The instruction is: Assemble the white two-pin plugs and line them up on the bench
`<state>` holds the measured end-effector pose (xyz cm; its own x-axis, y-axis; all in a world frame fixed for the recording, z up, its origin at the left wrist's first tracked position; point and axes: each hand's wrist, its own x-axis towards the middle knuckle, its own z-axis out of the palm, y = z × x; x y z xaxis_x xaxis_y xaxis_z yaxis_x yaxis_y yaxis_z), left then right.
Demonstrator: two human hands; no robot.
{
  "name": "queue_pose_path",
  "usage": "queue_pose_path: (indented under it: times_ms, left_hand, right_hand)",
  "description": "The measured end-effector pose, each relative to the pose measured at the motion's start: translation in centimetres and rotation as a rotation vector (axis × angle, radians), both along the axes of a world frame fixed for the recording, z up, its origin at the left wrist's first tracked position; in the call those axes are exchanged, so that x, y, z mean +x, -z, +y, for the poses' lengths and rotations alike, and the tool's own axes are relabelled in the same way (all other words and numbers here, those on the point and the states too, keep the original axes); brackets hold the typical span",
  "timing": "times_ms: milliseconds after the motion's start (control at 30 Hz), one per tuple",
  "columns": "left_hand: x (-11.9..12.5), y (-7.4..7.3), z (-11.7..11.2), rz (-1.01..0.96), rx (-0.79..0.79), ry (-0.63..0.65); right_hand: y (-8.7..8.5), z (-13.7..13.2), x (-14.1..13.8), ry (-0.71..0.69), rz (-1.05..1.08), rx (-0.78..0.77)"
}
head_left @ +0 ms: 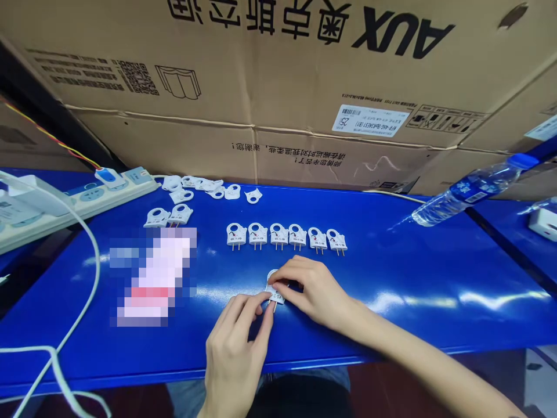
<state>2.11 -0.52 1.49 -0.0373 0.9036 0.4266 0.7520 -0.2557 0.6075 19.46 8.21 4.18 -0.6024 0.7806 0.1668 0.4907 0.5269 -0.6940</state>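
Seen from a head-worn camera, a person's left hand (pixel 232 354) and right hand (pixel 315 293) pinch a white 2-pin plug (pixel 275 294) between closed fingers (pixel 282 274) at the front of a blue workbench (pixel 391 278). Just beyond, 6 white plugs (pixel 286 236) lie in a row. Loose white plastic plug pieces (pixel 195 186) sit farther back beside a power strip (pixel 89 200), and a plastic water bottle (pixel 470 191) lies at right.

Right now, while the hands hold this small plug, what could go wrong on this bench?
The white two-pin plug is pinched between the left hand and right hand, so it might slip onto the glossy blue bench. The right hand sits close to the row of plugs, which a careless move could scatter. The water bottle lies on its side and might roll.
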Motion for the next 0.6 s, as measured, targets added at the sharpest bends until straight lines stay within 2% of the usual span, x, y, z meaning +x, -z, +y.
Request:
queue_pose_path:
  times_ms: [400, 600]
  left_hand:
    - [0.15, 0.12, 0.06, 0.025, -0.003, -0.005]
    - [-0.74, -0.10, -0.30, 0.040, 0.014, -0.081]
  right_hand:
    - [-0.40, -0.47, 0.08, 0.039, 0.006, 0.003]
    - [-0.91, -0.27, 0.29, 0.053, 0.013, 0.024]
